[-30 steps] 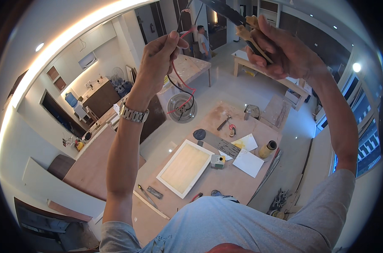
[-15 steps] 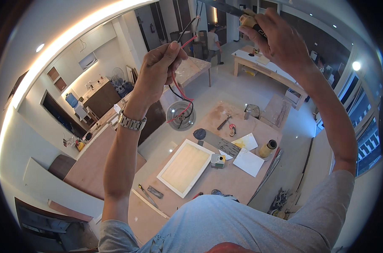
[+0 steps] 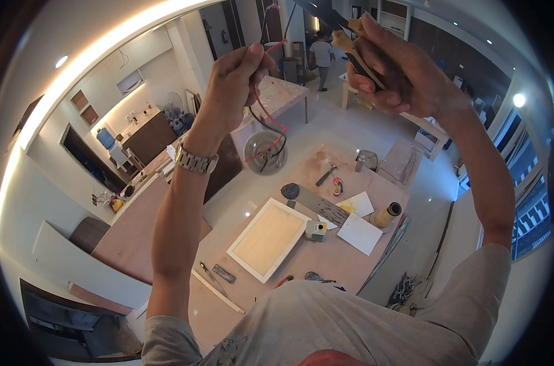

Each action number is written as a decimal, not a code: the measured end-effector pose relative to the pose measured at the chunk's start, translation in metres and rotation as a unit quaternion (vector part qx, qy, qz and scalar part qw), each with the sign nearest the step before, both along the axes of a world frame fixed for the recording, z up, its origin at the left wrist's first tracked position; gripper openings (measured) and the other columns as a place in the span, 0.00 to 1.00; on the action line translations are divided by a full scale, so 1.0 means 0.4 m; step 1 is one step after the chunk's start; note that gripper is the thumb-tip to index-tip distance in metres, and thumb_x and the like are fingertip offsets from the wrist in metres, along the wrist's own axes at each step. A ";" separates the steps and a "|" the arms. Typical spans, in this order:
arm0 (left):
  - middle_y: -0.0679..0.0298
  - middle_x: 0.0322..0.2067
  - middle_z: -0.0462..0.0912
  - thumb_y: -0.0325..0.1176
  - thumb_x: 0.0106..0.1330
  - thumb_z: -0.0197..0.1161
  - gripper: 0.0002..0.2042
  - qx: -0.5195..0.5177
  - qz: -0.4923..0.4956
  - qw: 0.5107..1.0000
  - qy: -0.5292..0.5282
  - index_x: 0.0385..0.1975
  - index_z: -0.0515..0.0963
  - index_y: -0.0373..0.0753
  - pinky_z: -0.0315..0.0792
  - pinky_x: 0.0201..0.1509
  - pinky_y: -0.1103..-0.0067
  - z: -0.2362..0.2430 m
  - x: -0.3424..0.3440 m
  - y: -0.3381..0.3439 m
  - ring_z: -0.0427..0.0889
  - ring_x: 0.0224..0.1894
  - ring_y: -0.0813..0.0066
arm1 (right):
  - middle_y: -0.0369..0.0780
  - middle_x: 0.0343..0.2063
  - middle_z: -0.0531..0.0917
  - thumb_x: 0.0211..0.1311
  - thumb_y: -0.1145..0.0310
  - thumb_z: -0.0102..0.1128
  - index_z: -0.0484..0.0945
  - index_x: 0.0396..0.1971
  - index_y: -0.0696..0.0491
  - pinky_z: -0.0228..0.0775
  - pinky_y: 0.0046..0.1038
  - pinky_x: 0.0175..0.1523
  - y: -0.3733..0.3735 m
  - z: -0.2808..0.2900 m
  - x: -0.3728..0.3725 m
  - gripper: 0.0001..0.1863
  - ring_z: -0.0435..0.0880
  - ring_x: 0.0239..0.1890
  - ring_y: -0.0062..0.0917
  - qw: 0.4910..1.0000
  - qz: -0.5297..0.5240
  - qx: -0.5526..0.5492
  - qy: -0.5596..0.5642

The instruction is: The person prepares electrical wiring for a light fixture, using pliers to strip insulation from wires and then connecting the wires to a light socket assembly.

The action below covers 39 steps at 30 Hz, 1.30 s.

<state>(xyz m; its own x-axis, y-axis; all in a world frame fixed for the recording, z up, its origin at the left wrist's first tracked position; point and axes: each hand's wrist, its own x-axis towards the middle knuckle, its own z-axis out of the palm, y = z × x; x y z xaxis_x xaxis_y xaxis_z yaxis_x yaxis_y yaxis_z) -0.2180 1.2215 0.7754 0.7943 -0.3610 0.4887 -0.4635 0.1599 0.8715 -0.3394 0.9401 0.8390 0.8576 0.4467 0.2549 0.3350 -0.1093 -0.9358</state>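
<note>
My left hand (image 3: 237,82) is raised at upper centre, thumb and fingers pinching a red wire (image 3: 266,110) and a black wire (image 3: 257,116). The wires' upper ends stick up above the fingers; their lower lengths dangle over a round, pale fitting (image 3: 266,152). Whether the fitting hangs from them I cannot tell. My right hand (image 3: 405,73), at upper right, is wrapped round pliers (image 3: 350,46) with yellow-and-black handles spread apart. The dark jaws point up and left, near a thin dark wire (image 3: 290,18) at the top edge. What the jaws touch is unclear.
Below stands a worktable (image 3: 325,262) bearing a white-framed panel (image 3: 269,239), a hammer (image 3: 325,175), white sheets (image 3: 359,232), a tape measure (image 3: 315,231) and a cylindrical container (image 3: 387,215). A person (image 3: 321,58) is at the back, near another table (image 3: 283,100).
The pliers' handles have spread apart and my right hand has shifted slightly down and right. My left hand still pinches the wires, a little higher. The person at the back appears farther right.
</note>
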 end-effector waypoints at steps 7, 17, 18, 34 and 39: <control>0.77 0.20 0.68 0.49 0.80 0.57 0.19 0.005 -0.049 0.999 0.003 0.35 0.80 0.39 0.54 0.19 0.88 0.006 0.005 0.003 0.59 0.18 0.91 | 0.39 0.31 0.78 0.73 0.37 0.53 0.81 0.39 0.54 0.77 0.30 0.28 -0.036 -0.043 0.034 0.30 0.81 0.25 0.26 0.745 -0.352 -0.390 -0.411; 0.78 0.21 0.68 0.48 0.82 0.53 0.17 -0.021 -0.094 0.995 0.025 0.36 0.78 0.41 0.52 0.18 0.88 -0.045 0.024 0.022 0.58 0.18 0.92 | 0.40 0.30 0.78 0.73 0.39 0.57 0.83 0.50 0.56 0.73 0.38 0.41 -0.110 -0.080 0.069 0.31 0.81 0.32 0.29 0.782 -0.349 -0.353 -0.376; 0.78 0.21 0.68 0.48 0.82 0.53 0.17 -0.021 -0.094 0.995 0.026 0.36 0.78 0.41 0.52 0.18 0.88 -0.051 0.026 0.026 0.58 0.18 0.92 | 0.40 0.30 0.78 0.73 0.39 0.57 0.83 0.50 0.56 0.73 0.38 0.41 -0.115 -0.087 0.074 0.31 0.81 0.32 0.29 0.783 -0.349 -0.353 -0.375; 0.76 0.24 0.70 0.49 0.83 0.48 0.17 -0.041 -0.140 0.987 0.069 0.39 0.77 0.45 0.51 0.19 0.90 -0.133 0.023 0.038 0.54 0.18 0.93 | 0.33 0.23 0.78 0.70 0.32 0.56 0.85 0.45 0.53 0.71 0.28 0.35 -0.049 -0.097 0.055 0.34 0.78 0.27 0.17 0.889 -0.272 -0.243 -0.276; 0.76 0.26 0.72 0.47 0.84 0.48 0.16 -0.065 -0.129 0.984 0.104 0.39 0.77 0.44 0.52 0.19 0.91 -0.127 0.020 0.034 0.55 0.19 0.94 | 0.30 0.23 0.70 0.75 0.43 0.58 0.76 0.38 0.55 0.59 0.19 0.24 -0.044 -0.080 0.032 0.26 0.67 0.20 0.10 0.947 -0.200 -0.186 -0.172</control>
<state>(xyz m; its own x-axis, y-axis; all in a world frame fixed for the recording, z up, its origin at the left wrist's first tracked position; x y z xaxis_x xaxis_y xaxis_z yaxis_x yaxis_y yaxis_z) -0.2100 1.2350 0.7247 0.7722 -0.5091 0.3801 -0.2056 0.3657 0.9077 -0.3267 0.9226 0.8071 0.8722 0.2173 0.4382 0.4747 -0.5921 -0.6513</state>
